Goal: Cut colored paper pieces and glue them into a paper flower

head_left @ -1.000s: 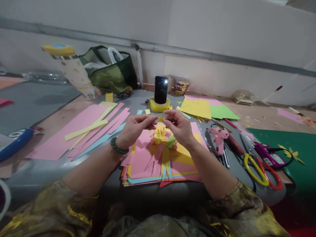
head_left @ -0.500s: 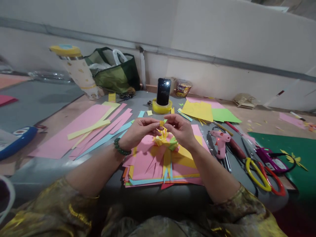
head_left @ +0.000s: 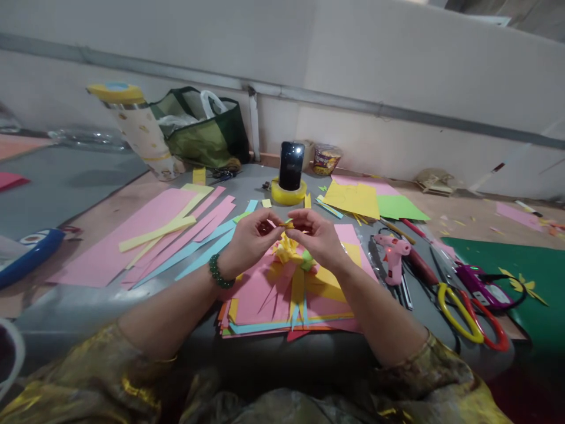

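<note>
Between the fingertips of both hands is a small yellow paper piece [head_left: 286, 224]. My left hand [head_left: 251, 238], below which a green bead bracelet circles the wrist, pinches its left side. My right hand [head_left: 318, 238] pinches the right side. Just under the hands, a yellow paper flower [head_left: 286, 250] with pink and green parts lies on a stack of coloured paper [head_left: 260, 294]. Part of the flower is hidden by the fingers.
Pink sheet [head_left: 101, 241] and paper strips lie at left. A phone [head_left: 292, 165] stands on yellow tape [head_left: 288, 193]. At right are a pink glue gun [head_left: 394, 253], scissors [head_left: 461, 312] and a purple device [head_left: 483, 287]. Behind stand a bottle [head_left: 136, 126] and green bag [head_left: 207, 138].
The yellow piece has turned and looks narrower between the fingertips. My left hand has bent and come in closer, and a green strip now shows beside it.
</note>
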`<act>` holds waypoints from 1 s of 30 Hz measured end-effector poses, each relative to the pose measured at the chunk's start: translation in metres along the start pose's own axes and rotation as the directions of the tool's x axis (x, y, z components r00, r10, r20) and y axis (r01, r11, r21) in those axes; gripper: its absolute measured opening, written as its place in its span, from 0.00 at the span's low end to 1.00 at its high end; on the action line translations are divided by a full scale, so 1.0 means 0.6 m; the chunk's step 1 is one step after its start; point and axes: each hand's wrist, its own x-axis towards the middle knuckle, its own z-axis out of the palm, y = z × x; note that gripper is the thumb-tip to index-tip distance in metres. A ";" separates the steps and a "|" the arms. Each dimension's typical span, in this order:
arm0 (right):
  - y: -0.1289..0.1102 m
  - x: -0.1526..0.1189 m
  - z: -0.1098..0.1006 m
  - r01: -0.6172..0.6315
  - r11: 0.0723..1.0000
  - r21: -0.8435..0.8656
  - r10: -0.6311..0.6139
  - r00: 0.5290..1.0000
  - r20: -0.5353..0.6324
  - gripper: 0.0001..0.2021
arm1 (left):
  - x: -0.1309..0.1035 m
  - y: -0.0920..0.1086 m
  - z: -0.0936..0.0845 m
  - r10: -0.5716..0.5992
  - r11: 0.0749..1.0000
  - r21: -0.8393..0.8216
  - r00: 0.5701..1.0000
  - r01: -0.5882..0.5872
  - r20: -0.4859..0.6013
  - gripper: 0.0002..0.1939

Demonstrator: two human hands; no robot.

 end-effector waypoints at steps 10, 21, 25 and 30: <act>-0.003 0.002 -0.009 -0.027 1.000 -0.011 0.027 0.999 -0.045 0.15 | 0.008 0.008 -0.003 -0.331 0.889 -0.280 0.931 0.362 0.152 0.20; 0.007 -0.007 0.000 0.214 0.901 -0.377 -0.278 0.953 -0.124 0.14 | 0.005 0.015 0.000 -0.382 0.863 -0.262 0.897 0.433 0.224 0.23; 0.011 -0.012 0.000 0.380 0.753 -0.537 -0.455 0.890 -0.008 0.14 | 0.006 0.012 0.000 -0.390 0.856 -0.270 0.894 0.441 0.223 0.22; 0.013 -0.013 0.002 0.418 0.672 -0.611 -0.485 0.872 0.064 0.14 | 0.007 0.010 0.000 -0.368 0.883 -0.229 0.907 0.409 0.203 0.20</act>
